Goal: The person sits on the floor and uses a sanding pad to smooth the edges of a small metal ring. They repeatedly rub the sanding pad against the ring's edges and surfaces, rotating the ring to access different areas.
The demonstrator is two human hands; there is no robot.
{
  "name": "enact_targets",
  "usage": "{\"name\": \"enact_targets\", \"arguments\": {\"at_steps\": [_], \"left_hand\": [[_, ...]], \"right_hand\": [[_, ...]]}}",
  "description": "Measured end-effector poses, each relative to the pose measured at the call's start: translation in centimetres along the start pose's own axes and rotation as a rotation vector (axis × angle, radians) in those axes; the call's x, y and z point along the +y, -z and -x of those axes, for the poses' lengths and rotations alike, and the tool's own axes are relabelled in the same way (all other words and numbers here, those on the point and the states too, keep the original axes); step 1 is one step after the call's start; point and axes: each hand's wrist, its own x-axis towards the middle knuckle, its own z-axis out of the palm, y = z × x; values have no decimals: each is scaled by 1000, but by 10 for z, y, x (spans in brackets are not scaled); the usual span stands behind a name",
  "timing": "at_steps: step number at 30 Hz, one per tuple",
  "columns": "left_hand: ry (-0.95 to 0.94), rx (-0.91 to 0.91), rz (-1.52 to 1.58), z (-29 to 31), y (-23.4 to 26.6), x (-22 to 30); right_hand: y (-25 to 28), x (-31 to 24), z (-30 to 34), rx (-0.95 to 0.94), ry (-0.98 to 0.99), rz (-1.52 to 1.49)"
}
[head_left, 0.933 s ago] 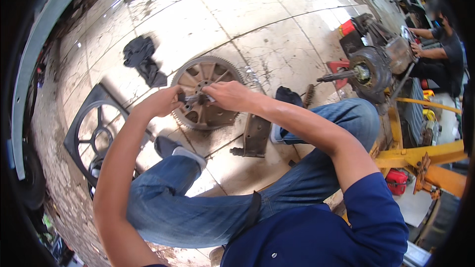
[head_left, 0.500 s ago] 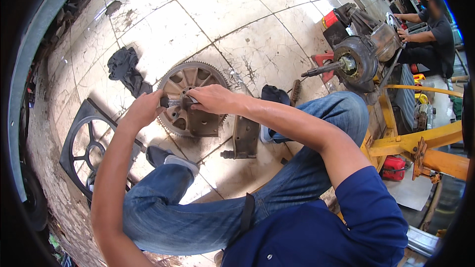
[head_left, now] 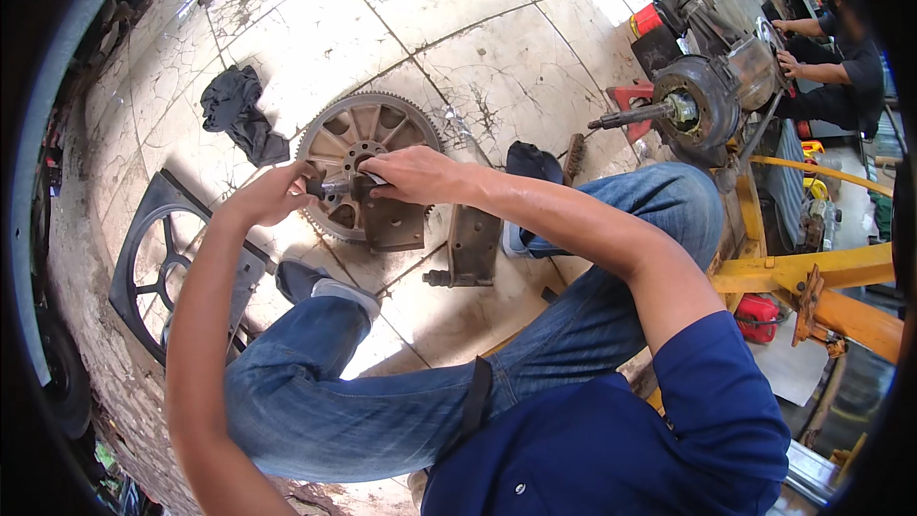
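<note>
The seated person's left forearm rises steeply from the lower edge, wrist bent inward; the left hand (head_left: 258,199) points to the right, with thumb and fingertips pinched about the dark end of a metal pin (head_left: 334,187). The right forearm passes over the raised right knee and extends leftward at a slight upward angle. The right hand (head_left: 417,175) is palm down, and its grip is closed over the upper part of a steel bracket (head_left: 394,229), from which the pin projects to the left. A small pale item shows beneath the right fingertips; I cannot identify it from here.

The bracket is in front of the person, over the near part of a toothed flywheel (head_left: 361,151) lying flat on the tiled floor (head_left: 497,57). Whether bracket and flywheel touch, I cannot tell.

A second bracket (head_left: 475,244) lies just to the right, between the feet. Beyond the left hand is a dark cloth (head_left: 234,110); nearer the left leg is a black spoked frame (head_left: 171,253). A brush (head_left: 573,155) lies beside the right shoe (head_left: 535,162).
</note>
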Motion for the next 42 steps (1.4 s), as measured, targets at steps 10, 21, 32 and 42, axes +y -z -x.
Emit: {"name": "enact_targets", "arguments": {"at_steps": [10, 21, 32, 42], "left_hand": [[-84, 0, -343, -3, -41, 21], [352, -456, 533, 13, 10, 12], [248, 525, -389, 74, 35, -109], [140, 220, -348, 20, 13, -27]], "right_hand": [[-10, 4, 13, -41, 33, -73], [13, -7, -4, -59, 84, -113], [7, 31, 11, -74, -270, -74], [-23, 69, -7, -19, -393, -93]]}}
